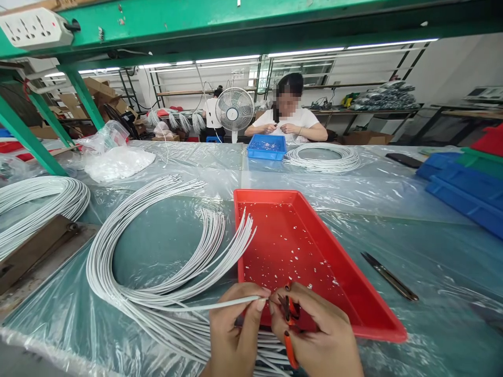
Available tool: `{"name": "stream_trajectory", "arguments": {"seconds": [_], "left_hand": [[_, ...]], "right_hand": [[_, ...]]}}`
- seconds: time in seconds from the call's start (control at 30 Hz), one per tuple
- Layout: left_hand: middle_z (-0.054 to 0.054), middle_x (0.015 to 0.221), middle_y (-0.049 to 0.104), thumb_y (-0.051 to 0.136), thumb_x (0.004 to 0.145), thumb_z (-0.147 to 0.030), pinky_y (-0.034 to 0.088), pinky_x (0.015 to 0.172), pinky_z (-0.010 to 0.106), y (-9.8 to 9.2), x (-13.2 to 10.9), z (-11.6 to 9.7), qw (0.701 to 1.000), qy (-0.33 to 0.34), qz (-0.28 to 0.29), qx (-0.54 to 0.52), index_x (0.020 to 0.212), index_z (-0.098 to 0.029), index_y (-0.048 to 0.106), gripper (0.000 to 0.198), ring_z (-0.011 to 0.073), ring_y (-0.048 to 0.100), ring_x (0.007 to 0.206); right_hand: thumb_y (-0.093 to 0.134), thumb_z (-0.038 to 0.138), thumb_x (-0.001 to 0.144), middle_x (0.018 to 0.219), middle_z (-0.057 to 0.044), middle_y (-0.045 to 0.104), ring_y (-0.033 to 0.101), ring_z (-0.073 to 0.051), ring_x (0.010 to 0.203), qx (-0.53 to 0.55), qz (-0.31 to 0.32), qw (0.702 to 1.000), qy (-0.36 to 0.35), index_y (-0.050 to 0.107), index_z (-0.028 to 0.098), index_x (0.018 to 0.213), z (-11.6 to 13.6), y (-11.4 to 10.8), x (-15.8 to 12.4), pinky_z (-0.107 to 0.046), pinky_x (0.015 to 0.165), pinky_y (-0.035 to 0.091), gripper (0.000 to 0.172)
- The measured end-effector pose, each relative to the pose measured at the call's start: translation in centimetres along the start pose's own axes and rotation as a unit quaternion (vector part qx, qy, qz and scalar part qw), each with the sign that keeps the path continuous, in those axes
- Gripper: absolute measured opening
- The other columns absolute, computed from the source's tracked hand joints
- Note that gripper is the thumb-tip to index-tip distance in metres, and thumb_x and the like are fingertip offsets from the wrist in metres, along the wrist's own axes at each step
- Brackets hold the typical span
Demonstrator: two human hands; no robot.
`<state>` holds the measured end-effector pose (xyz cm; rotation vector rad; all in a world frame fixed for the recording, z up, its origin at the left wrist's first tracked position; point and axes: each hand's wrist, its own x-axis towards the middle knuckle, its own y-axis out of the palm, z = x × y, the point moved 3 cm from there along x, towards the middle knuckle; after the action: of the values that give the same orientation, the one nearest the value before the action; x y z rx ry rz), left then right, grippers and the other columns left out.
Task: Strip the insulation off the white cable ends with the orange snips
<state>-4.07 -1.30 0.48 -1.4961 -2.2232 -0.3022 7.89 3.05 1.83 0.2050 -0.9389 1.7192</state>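
Note:
Between thumb and forefinger, my left hand [238, 327] pinches a white cable [220, 305] close to its end. My right hand [320, 332] is closed around small cutting pliers [290, 348] with orange handles, its fingertips meeting the cable's tip. Both hands are over the near edge of a red tray [334, 251], which has small white scraps scattered inside. A loose coil of white cables [104, 251] lies to the left, some of its cut ends leaning over the tray's left rim. More strands pass beneath my hands.
Tweezers [389, 275] lie right of the tray. At left are another cable coil [58, 196] and a brown block [35, 251]. Across the table, a person [288, 112] works behind a blue tray [267, 146]. Stacked bins [467, 183] stand at right; a green beam [236, 21] crosses overhead.

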Motion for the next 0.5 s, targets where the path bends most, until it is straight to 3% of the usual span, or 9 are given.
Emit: {"name": "stream_trajectory", "arguments": {"seconds": [0.37, 0.5], "left_hand": [[0.007, 0.077, 0.07, 0.053, 0.083, -0.021, 0.048, 0.064, 0.025, 0.43, -0.31, -0.02, 0.995, -0.073, -0.066, -0.033, 0.078, -0.016, 0.069, 0.017, 0.0178, 0.063, 0.069], [0.004, 0.074, 0.068, 0.055, 0.082, -0.027, 0.047, 0.064, 0.022, 0.49, -0.02, -0.06, 0.981, -0.136, -0.101, -0.097, 0.076, -0.016, 0.066, 0.017, 0.0153, 0.061, 0.067]], "right_hand": [[0.051, 0.008, 0.07, 0.055, 0.0, 0.054, 0.05, -0.012, 0.049, -0.016, 0.009, 1.0, 0.001, 0.055, 0.018, 0.067, 0.68, 0.04, 0.08, -0.021, 0.049, 0.042, 0.012], [0.055, 0.017, 0.073, 0.053, 0.002, 0.05, 0.045, -0.011, 0.047, 0.076, -0.001, 0.992, 0.099, 0.052, 0.019, 0.061, 0.47, -0.18, -0.01, -0.02, 0.046, 0.038, 0.012]]}}
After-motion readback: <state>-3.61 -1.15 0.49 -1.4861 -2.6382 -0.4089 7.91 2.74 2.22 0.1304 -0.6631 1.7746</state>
